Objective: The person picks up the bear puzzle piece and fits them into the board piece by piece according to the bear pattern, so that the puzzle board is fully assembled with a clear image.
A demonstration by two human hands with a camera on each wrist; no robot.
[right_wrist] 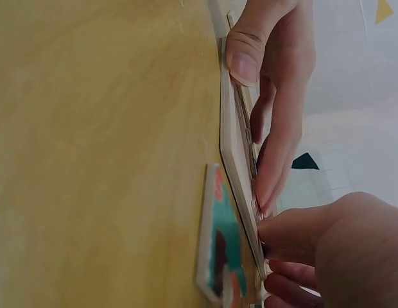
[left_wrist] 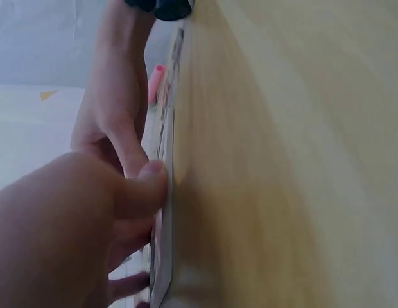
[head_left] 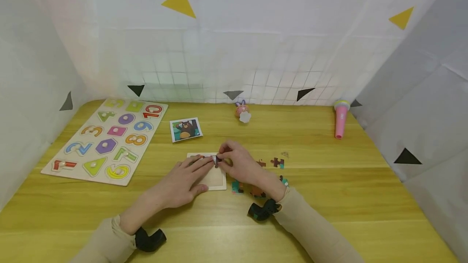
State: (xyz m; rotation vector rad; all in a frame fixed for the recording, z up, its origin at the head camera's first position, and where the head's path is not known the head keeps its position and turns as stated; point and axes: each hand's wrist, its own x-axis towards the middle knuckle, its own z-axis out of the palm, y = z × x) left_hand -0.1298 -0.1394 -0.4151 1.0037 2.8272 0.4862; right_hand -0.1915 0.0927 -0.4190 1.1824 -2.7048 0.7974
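I am seeing a small square tray (head_left: 215, 178) of pale wood on the yellowish counter (head_left: 204, 234), with a raised rim and a bare floor showing in its near part; along its far side a few laid pieces (head_left: 213, 159) are showing in white and dark brown. The person's left hand (head_left: 180, 184) is lying across the tray's left part, its fingers stretched fairly straight and resting over those pieces, and its thumb is touching the near rim. At the far right corner the right hand (head_left: 239, 164) is pinching a dark puzzle piece (head_left: 217, 164) between thumb and forefinger, the gap between them narrow, right beside the left fingertips. Loose pieces (head_left: 277, 162) in brown and teal are lying to the right of the tray, around and under the right forearm; in the right wrist view one teal piece (right_wrist: 226, 237) is showing a thick pale edge, close to the tray but apart from it. Beyond the tray a bear picture card (head_left: 186, 129) is lying flat. The left fingers are hiding much of the laid pieces, and the right wrist is blocking part of the loose ones. In both wrist views I am getting the tray almost edge-on, so its floor is barely showing, and the pinched piece is too covered for me to make out its outline or whether it is seated.
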